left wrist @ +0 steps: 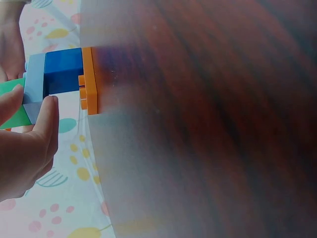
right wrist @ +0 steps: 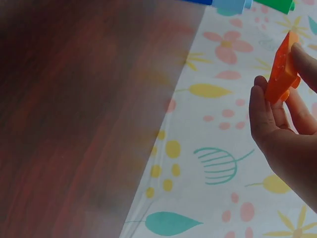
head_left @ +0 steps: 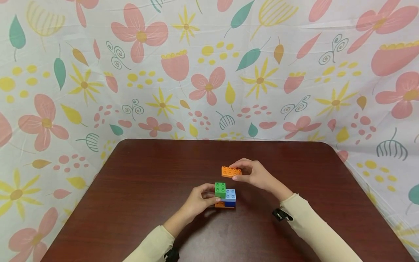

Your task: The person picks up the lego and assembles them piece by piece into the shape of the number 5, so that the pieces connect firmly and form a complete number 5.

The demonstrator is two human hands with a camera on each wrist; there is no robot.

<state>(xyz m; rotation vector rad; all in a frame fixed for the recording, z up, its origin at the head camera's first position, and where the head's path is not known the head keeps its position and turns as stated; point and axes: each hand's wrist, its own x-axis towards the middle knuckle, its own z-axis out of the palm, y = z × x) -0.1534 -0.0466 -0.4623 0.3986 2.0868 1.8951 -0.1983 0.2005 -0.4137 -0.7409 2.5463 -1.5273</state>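
On the table stands a stack of toy bricks: an orange flat brick (left wrist: 90,82) at the bottom, a dark blue brick (left wrist: 63,69), a light blue brick (head_left: 230,195) and a green brick (head_left: 220,190) on top. My left hand (head_left: 197,200) grips the stack from its left side, thumb and fingers about the green and light blue bricks. Behind and a little right of the stack, my right hand (head_left: 256,174) pinches another orange flat brick (head_left: 227,171), held up with its studs visible in the head view. In the right wrist view, thumb and fingertips grasp that brick's edges.
The dark brown wooden table (head_left: 157,171) runs back to a white cloth (head_left: 209,47) printed with flowers and leaves. Black straps (head_left: 282,214) show at the cream sleeves (head_left: 319,229).
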